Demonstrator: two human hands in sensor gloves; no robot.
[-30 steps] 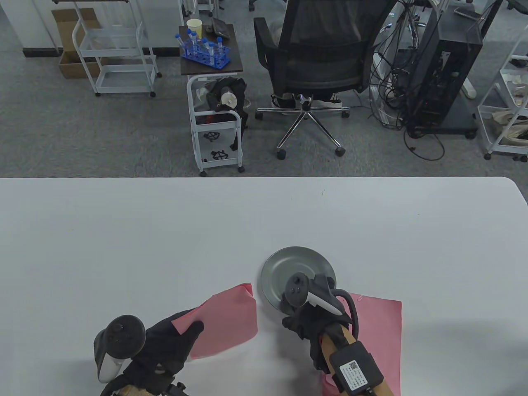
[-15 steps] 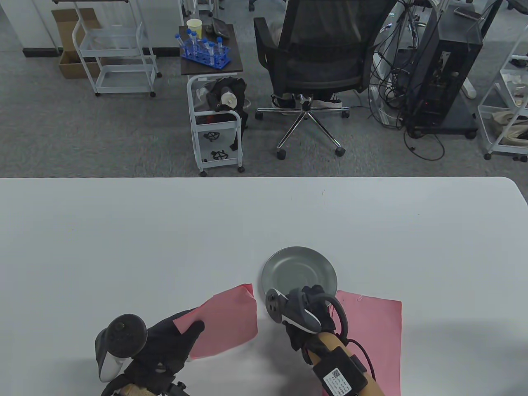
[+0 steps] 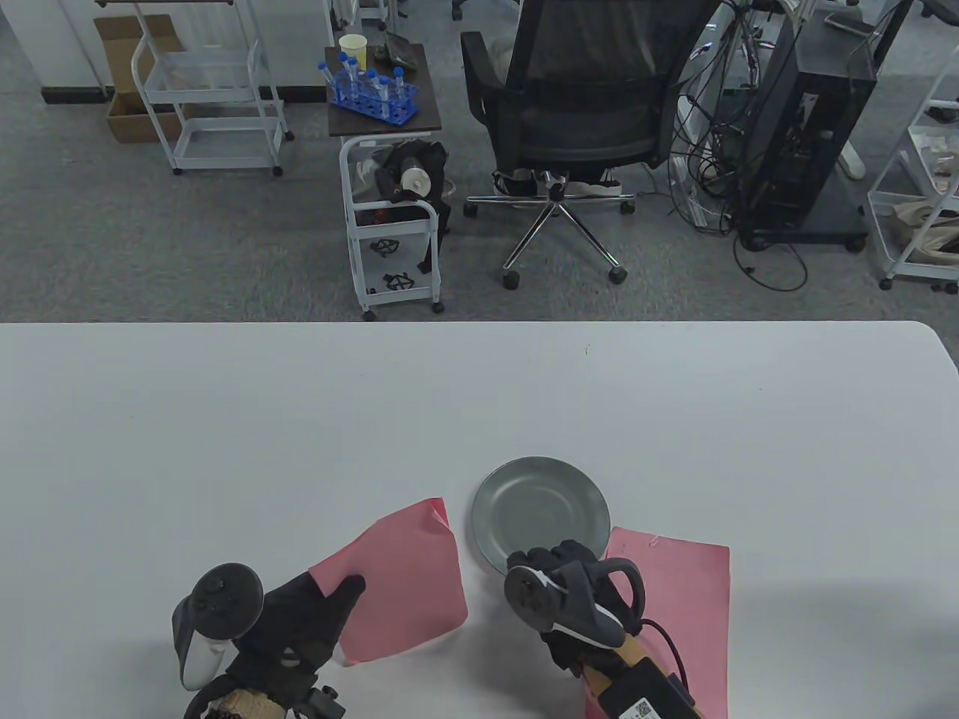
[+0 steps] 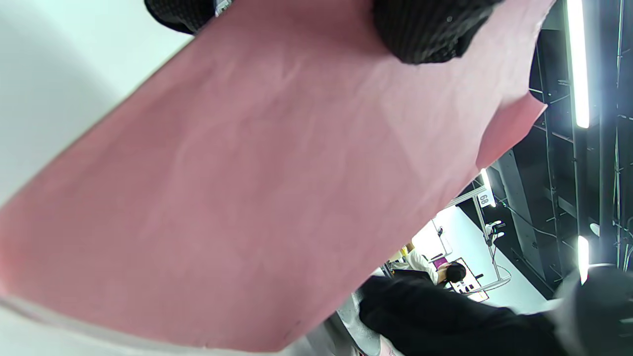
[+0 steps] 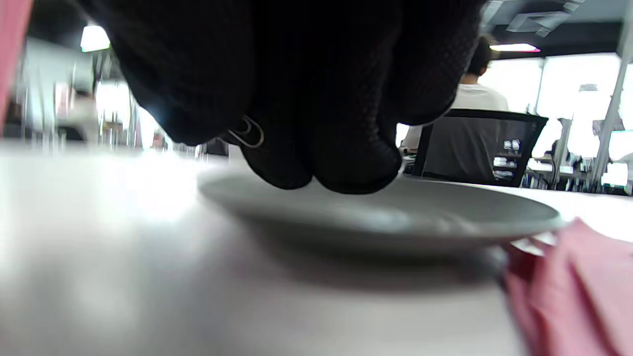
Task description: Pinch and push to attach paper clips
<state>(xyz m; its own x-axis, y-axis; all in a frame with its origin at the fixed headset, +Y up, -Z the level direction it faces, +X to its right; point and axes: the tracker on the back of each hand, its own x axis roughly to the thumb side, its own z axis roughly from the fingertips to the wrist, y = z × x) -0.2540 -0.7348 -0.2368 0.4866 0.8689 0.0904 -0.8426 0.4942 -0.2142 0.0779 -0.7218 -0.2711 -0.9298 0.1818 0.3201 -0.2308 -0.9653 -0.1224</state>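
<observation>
Since half a second earlier, the right hand [image 3: 558,580] has been drawn back from over the plate [image 3: 541,503] toward the near edge of the worktop [image 3: 225,419], and it now sits at the plate's near rim. In the right wrist view a small wire paper clip [image 5: 246,132] is seen pinched between the gloved fingertips [image 5: 316,163], just above the plate's rim; the fingers are closed tightly round it, presumably so that so small a thing is not dropped on the way across.

The folded pink paper [image 3: 397,580] has been lifted and tilted a little further by the left hand [image 3: 296,625]. It is held by its near left corner, the thumb laid on top and the other fingers hidden beneath, so that the far edge is raised off the worktop. That free, raised edge is judged to be offered for the clip to be pushed on.

A second pink sheet [image 3: 689,592] lies flat on the worktop to the right, partly hidden under the right forearm. No other clips can be made out in the plate.
</observation>
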